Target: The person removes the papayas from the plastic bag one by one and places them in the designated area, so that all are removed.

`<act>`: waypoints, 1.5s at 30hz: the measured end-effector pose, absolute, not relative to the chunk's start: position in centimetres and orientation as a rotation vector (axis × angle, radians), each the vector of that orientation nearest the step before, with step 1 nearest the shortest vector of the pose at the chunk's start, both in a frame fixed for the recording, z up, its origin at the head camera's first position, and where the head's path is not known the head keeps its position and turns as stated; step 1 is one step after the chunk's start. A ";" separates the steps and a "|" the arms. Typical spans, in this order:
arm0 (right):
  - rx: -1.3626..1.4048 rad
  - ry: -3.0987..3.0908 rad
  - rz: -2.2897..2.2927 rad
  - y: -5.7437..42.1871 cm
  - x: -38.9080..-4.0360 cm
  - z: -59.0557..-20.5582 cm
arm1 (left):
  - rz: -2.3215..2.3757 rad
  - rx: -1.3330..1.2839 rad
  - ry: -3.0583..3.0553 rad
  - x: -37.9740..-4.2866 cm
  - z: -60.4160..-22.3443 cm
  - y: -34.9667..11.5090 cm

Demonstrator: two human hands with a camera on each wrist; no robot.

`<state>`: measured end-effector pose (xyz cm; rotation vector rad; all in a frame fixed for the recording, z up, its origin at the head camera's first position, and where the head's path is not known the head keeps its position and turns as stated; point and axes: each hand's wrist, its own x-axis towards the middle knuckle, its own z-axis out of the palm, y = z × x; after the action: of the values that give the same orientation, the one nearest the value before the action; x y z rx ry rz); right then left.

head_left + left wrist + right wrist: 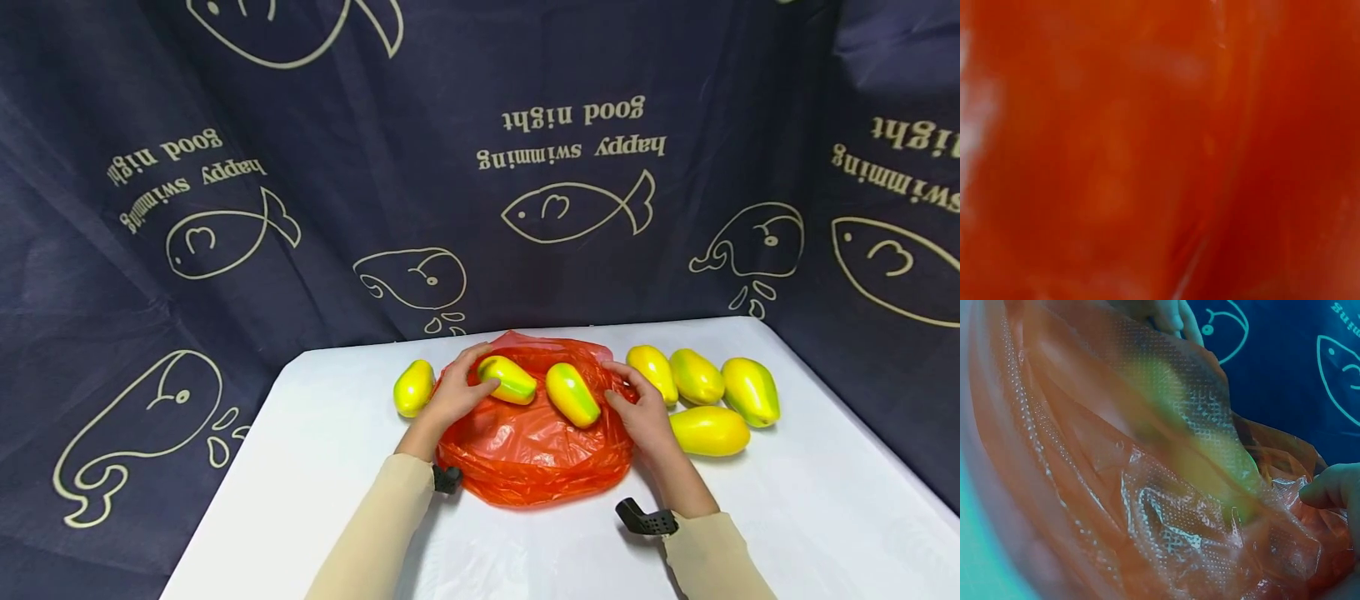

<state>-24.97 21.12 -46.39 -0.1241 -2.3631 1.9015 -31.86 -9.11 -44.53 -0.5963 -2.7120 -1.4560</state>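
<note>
A red plastic bag (525, 442) lies spread on the table with its mouth facing up. Two yellow-green papayas sit in its mouth, one at the left (510, 380) and one at the right (573, 396). At the bag's left side my left hand (457, 392) holds the rim, its thumb close beside the left papaya. My right hand (648, 417) grips the opposite side, thumb and fingers bent at the edge. Through the thin red film (1179, 506) the papayas show blurred in the right wrist view, and red film (1116, 156) fills the left wrist view.
One papaya (414, 388) lies left of the bag. Several more are grouped at the right, including a long yellow one (709, 431) beside my right wrist. The white table (315, 450) ends at a dark curtain (420, 167) with fish prints.
</note>
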 end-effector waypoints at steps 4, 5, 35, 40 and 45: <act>-0.130 -2.356 1.904 21.2 -25.0 -46.4 | -1.498 -0.603 -2.739 -32.3 -45.0 -8.7; -0.131 -2.351 1.910 21.2 -25.0 -46.4 | -1.504 -0.596 -2.747 -32.3 -45.1 -8.6; -0.162 -2.359 1.931 21.4 -25.1 -46.7 | -1.442 -0.531 -2.848 -32.5 -46.7 -8.5; -0.172 -2.369 1.933 21.3 -25.2 -46.8 | -1.495 -0.554 -2.820 -32.4 -47.0 -8.6; -0.179 -2.369 1.938 21.4 -25.2 -46.8 | -1.518 -0.568 -2.798 -32.4 -47.2 -8.7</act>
<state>-25.16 21.36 -46.85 -0.1791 -2.3690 1.9376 -32.45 -8.65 -47.17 -0.5676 -2.7977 -1.5177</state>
